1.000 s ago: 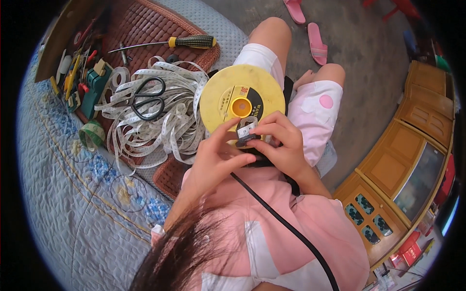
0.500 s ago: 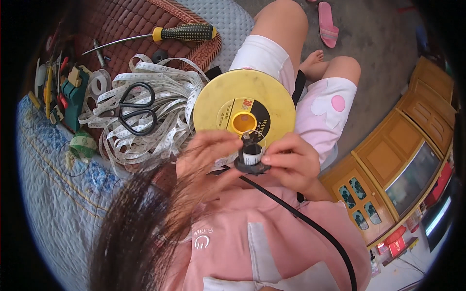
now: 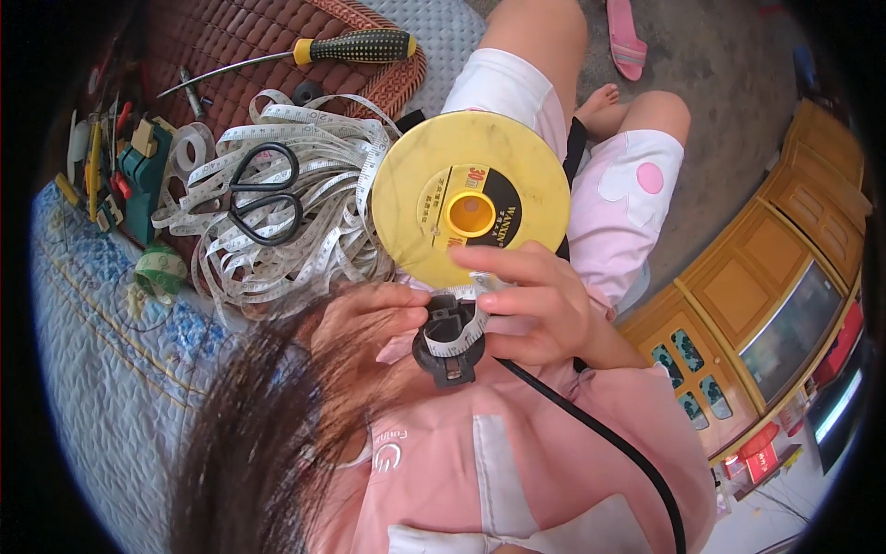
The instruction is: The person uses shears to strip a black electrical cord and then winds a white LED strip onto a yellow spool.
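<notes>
Close to my chest I hold a small black plastic reel (image 3: 452, 369), with a strip of white measuring tape (image 3: 454, 348) curved around its core. My left hand (image 3: 365, 323) pinches the reel's left edge, partly covered by hanging hair. With thumb and bent fingers, my right hand (image 3: 546, 309) grips the tape at the reel's right side. Just beyond both hands stands a large yellow spool (image 3: 406, 185) with a raised hub. To its left lies a tangled heap of loose measuring tape (image 3: 318, 148), and black-handled scissors (image 3: 268, 187) rest on top.
A long screwdriver (image 3: 360, 46) lies on the brown woven mat (image 3: 245, 32). At the far left are a green-and-tan tool (image 3: 143, 175), a white tape roll (image 3: 191, 148) and a green roll (image 3: 160, 272) on the blue quilt (image 3: 120, 388). Wooden cabinets (image 3: 738, 286) stand right.
The black reel has moved nearer my body and left, tilting so its opening shows. My right hand's fingers have lifted and spread over the tape. The yellow spool sits slightly right and nearer.
</notes>
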`<state>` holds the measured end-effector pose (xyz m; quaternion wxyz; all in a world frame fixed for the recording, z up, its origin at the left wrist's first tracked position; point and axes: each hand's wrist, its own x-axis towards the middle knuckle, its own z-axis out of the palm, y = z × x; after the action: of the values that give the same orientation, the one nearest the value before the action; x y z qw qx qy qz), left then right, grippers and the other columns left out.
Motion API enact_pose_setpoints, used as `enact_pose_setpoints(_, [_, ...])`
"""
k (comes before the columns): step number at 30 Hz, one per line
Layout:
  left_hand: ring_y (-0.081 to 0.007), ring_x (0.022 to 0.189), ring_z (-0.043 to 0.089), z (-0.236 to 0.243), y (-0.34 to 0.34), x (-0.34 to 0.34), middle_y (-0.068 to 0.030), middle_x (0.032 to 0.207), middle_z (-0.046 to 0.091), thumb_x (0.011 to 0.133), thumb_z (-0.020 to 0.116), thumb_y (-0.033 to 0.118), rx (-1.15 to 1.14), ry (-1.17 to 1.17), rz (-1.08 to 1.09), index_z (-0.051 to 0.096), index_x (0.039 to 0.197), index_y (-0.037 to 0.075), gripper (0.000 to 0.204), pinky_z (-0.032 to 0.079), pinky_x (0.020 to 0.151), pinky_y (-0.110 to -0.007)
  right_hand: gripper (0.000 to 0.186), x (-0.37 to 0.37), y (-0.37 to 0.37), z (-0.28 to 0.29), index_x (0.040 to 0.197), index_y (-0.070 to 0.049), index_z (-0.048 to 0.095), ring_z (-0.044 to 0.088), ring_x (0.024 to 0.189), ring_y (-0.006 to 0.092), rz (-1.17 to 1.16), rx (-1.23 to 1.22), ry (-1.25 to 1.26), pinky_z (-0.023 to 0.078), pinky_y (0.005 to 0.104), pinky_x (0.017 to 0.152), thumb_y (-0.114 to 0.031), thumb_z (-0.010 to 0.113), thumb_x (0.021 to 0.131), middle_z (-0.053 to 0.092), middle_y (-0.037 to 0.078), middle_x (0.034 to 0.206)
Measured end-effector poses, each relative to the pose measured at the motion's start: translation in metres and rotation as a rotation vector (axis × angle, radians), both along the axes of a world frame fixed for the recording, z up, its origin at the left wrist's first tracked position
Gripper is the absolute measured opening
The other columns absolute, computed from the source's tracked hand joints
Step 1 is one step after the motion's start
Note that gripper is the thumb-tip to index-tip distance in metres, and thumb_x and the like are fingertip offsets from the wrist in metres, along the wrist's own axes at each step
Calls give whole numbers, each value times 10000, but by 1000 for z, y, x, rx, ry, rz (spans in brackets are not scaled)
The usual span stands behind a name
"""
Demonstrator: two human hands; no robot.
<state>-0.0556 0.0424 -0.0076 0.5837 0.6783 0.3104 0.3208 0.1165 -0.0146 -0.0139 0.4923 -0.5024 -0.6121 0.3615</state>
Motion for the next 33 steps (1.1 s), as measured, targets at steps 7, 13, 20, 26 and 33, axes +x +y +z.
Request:
enact_pose_setpoints(7, [-181, 782, 477, 5, -11, 14, -102, 806, 467, 594, 630, 87, -486, -85, 204, 465, 858, -29, 333, 403, 657, -249, 344, -16, -19, 1, 850, -43, 448, 502, 560, 206, -136, -108, 99, 393, 260, 476, -78, 651, 575, 545, 81, 747])
enact_pose_setpoints(13, [-134, 797, 508, -20, 0, 29, -94, 885, 510, 713, 509, -21, -740, -93, 24, 432, 913, -31, 215, 417, 705, -246, 243, -21, -20, 3, 810, -25, 468, 523, 536, 205, -423, -355, -81, 407, 262, 470, -80, 612, 622, 521, 91, 638])
enact_pose_setpoints(20, [-86, 676, 502, -23, 5, 43, -47, 786, 520, 720, 501, -5, -624, 119, 114, 492, 872, -30, 154, 413, 576, -183, 219, -23, -18, -11, 798, -13, 457, 520, 548, 228, -499, -313, -227, 409, 289, 463, -96, 579, 637, 510, 87, 646])
enact_pose_setpoints(26, [-78, 605, 499, -21, 10, 45, -53, 754, 517, 732, 506, 28, -517, 318, 93, 491, 861, -44, 149, 417, 522, -180, 175, -20, -15, -10, 744, -19, 477, 507, 500, 202, -472, -385, -323, 392, 270, 425, -67, 595, 624, 490, 73, 601])
enact_pose_setpoints(33, [-59, 536, 473, -17, 9, 48, -31, 658, 520, 738, 513, 58, -580, 348, 140, 494, 843, -47, 150, 381, 476, -159, 157, -19, -12, -11, 726, -28, 475, 487, 470, 190, -481, -383, -284, 378, 271, 406, -80, 590, 633, 457, 55, 568])
